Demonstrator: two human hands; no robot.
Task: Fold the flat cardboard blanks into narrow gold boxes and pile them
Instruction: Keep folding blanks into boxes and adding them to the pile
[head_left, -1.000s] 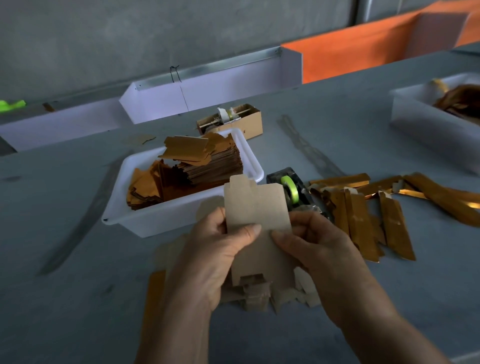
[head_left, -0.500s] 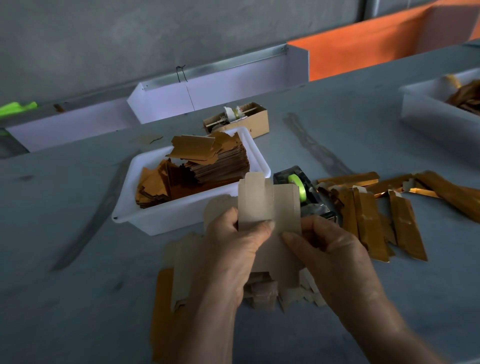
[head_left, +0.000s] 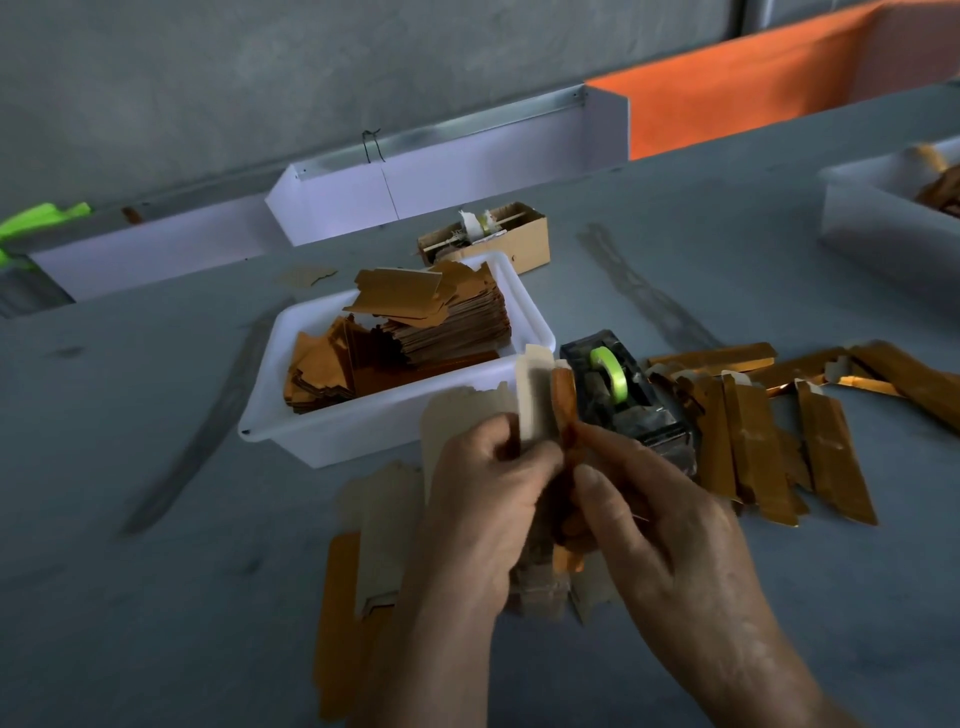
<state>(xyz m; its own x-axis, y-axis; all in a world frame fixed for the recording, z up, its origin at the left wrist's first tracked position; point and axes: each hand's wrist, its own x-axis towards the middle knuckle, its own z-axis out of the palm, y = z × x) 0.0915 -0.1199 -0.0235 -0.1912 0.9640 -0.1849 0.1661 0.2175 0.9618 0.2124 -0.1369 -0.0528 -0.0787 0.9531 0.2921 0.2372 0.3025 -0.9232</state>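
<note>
Both hands hold one cardboard blank (head_left: 540, 400) upright over the table, bent lengthwise so its grey inside and a gold edge show. My left hand (head_left: 483, 514) grips its left panel with thumb and fingers. My right hand (head_left: 654, 540) pinches the gold right panel. Several flat blanks (head_left: 384, 525) lie under and left of my hands. A white tub (head_left: 363, 431) behind them holds a stack of blanks (head_left: 447, 327). Folded narrow gold boxes (head_left: 753, 441) are piled on the table to the right.
A black tape dispenser (head_left: 618, 389) with green tape stands right behind the held blank. A small brown carton (head_left: 498, 239) sits beyond the tub. Another white tub (head_left: 893, 223) is at the far right. White and orange dividers line the table's far edge.
The blank was flat between my hands; now its right panel is bent forward, showing the gold side. My hands have drawn closer together.
</note>
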